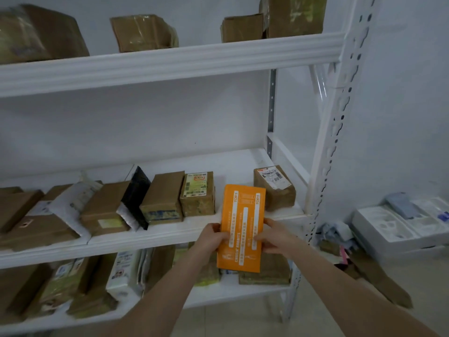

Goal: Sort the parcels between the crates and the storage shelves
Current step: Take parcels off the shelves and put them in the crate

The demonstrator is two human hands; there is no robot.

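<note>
Fingers (224, 235) of the left hand (211, 237) and the right hand (275, 239) curl round a flat orange paper parcel (241, 215), holding it up at the white metal shelf (170, 235), between two brown card boxes (198, 194).

The flat parcel (240, 227) stands upright before the middle shelf's (238, 164) front edge, with the left hand (213, 239) on its left side and the right hand (274, 239) on its right. Behind it on that shelf, a box (198, 194) sits to its left and a second box (274, 188) to its right. More boxes (143, 32) sit on the top shelf (170, 59) above. Trays (388, 227) lie right of the rack (340, 117).
</note>
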